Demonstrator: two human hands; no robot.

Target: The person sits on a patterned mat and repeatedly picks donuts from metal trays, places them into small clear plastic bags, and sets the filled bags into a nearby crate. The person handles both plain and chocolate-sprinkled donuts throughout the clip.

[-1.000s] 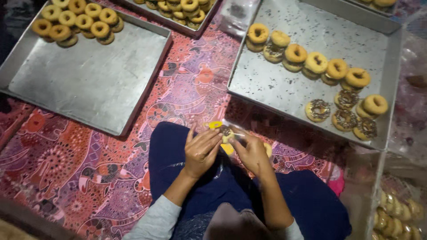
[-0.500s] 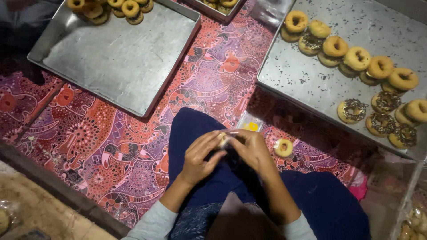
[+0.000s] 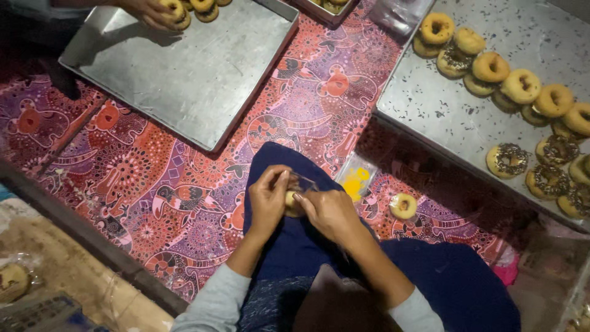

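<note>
Both my hands pinch a small clear plastic wrapper [image 3: 299, 184] w/ a pale round doughnut [image 3: 291, 203] inside, over my lap: left hand [image 3: 268, 200] grips one side, right hand [image 3: 329, 212] the other. A loose pale glazed doughnut [image 3: 403, 206] lies just right of my right fingers [image 3: 302, 200] on the red patterned cloth [image 3: 153, 178].

1. A patterned red mat [image 3: 153, 184] covers the floor.
2. A metal tray [image 3: 190, 80] lies at upper left, with another person's hand [image 3: 147, 9] on doughnuts at its top edge.
3. A loose doughnut [image 3: 403, 206] lies on the mat.
4. A yellow packet [image 3: 356, 178] lies near it.
</note>
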